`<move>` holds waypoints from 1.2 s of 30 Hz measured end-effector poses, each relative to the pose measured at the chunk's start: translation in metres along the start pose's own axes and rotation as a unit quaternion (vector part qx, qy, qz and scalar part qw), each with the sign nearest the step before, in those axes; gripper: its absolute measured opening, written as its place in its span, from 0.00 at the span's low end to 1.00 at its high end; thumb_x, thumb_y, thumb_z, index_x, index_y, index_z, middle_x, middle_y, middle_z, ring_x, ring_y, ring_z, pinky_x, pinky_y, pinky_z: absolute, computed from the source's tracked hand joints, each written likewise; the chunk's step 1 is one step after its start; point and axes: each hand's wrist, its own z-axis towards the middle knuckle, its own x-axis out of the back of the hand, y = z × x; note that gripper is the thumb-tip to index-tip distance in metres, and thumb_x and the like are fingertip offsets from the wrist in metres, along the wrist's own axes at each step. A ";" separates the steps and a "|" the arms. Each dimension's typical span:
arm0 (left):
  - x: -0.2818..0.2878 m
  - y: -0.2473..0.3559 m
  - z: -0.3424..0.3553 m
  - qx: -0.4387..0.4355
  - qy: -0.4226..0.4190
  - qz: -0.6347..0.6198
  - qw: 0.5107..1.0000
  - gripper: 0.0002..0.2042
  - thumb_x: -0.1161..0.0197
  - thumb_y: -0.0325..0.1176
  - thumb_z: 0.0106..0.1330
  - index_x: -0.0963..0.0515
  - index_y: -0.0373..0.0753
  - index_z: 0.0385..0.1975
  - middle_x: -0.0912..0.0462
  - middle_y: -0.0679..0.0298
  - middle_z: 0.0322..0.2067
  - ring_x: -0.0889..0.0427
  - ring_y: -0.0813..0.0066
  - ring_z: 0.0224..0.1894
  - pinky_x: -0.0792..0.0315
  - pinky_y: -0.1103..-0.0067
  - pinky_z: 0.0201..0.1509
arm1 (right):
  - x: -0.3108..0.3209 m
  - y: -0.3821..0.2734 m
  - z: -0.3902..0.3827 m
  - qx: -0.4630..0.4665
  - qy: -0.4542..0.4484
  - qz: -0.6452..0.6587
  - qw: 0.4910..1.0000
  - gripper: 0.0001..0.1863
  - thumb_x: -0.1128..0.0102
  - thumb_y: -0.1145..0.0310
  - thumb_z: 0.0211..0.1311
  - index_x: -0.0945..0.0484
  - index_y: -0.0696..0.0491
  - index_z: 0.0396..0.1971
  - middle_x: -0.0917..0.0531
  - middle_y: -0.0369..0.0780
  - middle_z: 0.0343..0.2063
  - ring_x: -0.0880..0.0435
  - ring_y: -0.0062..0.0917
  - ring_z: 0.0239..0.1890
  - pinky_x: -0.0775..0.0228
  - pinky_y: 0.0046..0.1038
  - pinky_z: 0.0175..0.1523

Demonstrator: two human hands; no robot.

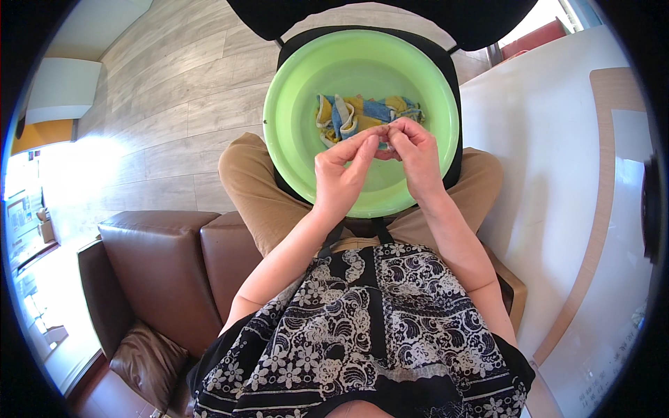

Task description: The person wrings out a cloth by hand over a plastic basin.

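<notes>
Head | left hand (339,171), right hand (414,155) meet over basin (293,90) | cloths (366,115) beyond

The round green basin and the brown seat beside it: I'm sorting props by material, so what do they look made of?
The round green basin looks like moulded plastic: one even bright colour, a smooth, slightly glossy wall and a thin rolled rim. The brown seat looks like leather or a leather imitation: a soft sheen, padded panels and stitched seams; which of the two cannot be told.
</notes>
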 end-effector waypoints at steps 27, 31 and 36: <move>0.012 0.008 0.008 0.196 -0.053 -0.332 0.921 0.17 0.52 0.38 0.69 0.28 0.32 0.48 0.23 0.54 0.47 0.21 0.74 0.36 0.26 0.78 0.41 | 0.011 -0.025 -0.007 -0.039 -0.102 0.060 0.992 0.11 0.52 0.67 0.65 0.24 0.58 0.34 0.26 0.31 0.24 0.30 0.13 0.28 0.37 0.18 0.34; 0.014 0.011 0.009 0.188 -0.070 -0.318 0.927 0.19 0.52 0.40 0.69 0.29 0.29 0.49 0.22 0.53 0.46 0.21 0.73 0.32 0.26 0.78 0.40 | 0.017 -0.026 -0.008 -0.033 -0.117 0.055 0.991 0.13 0.55 0.66 0.66 0.24 0.58 0.37 0.24 0.33 0.28 0.27 0.15 0.32 0.34 0.20 0.38; 0.016 0.013 0.012 0.196 -0.077 -0.333 0.919 0.22 0.55 0.43 0.70 0.32 0.28 0.52 0.25 0.52 0.50 0.21 0.73 0.30 0.27 0.78 0.39 | 0.020 -0.030 -0.007 -0.022 -0.139 0.069 0.988 0.20 0.60 0.58 0.67 0.25 0.58 0.42 0.24 0.35 0.31 0.26 0.18 0.34 0.32 0.22 0.42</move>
